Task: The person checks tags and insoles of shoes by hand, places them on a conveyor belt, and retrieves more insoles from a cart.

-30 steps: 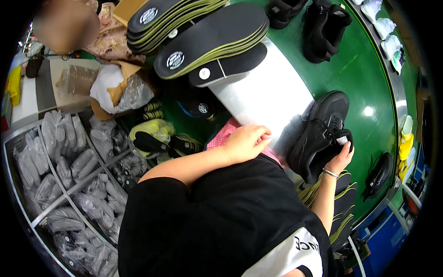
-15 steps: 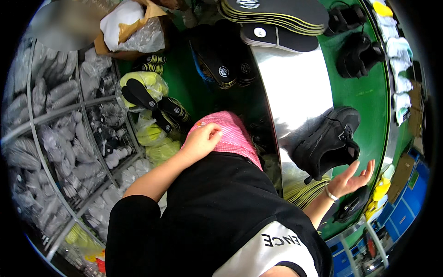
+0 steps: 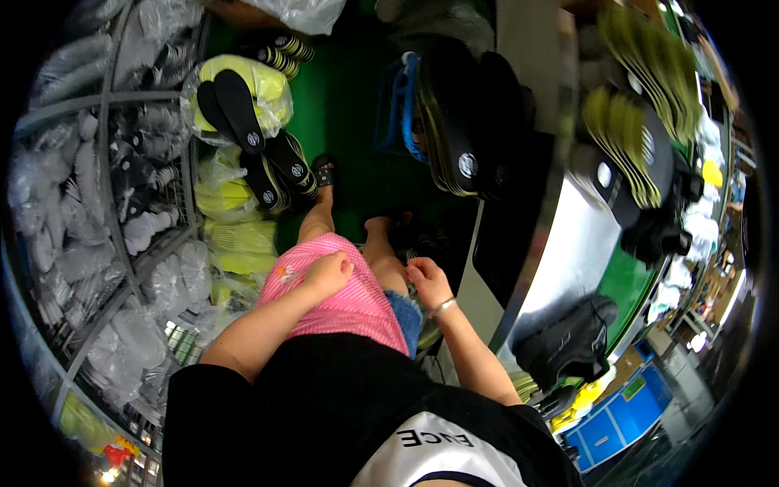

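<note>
Grip of left hand [image 3: 327, 274] curls shut on pink cloth [image 3: 345, 304]; right hand [image 3: 428, 282] hangs loosely open, empty.

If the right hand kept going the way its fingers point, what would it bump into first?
Probably the knee just ahead of the right hand, then the dark floor under the table. Depth is hard to judge here.

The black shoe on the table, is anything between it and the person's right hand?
Yes. The right hand hangs down by the knee, below the table. The black shoe lies on top, on the pale strip of the table. The table's metal edge runs between them. Nothing else visible blocks the way.
</note>
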Demonstrator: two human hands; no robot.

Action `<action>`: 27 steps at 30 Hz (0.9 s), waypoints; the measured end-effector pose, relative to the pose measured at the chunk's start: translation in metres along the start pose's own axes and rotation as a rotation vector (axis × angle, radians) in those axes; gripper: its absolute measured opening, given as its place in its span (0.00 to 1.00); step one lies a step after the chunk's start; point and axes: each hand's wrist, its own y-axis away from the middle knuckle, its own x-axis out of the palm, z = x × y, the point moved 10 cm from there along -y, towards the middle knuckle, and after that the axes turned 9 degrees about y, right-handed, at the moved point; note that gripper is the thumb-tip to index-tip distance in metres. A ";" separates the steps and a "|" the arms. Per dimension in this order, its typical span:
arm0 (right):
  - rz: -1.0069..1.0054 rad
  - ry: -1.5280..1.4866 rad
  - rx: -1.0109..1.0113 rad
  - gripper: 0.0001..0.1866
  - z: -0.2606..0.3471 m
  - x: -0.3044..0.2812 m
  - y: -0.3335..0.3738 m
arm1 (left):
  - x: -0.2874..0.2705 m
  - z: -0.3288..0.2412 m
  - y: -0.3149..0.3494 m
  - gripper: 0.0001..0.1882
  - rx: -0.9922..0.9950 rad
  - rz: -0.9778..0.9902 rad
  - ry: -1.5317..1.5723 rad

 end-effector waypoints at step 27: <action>-0.688 0.824 -0.712 0.11 -0.021 -0.034 -0.431 | 0.162 0.058 -0.205 0.11 -0.029 0.098 0.901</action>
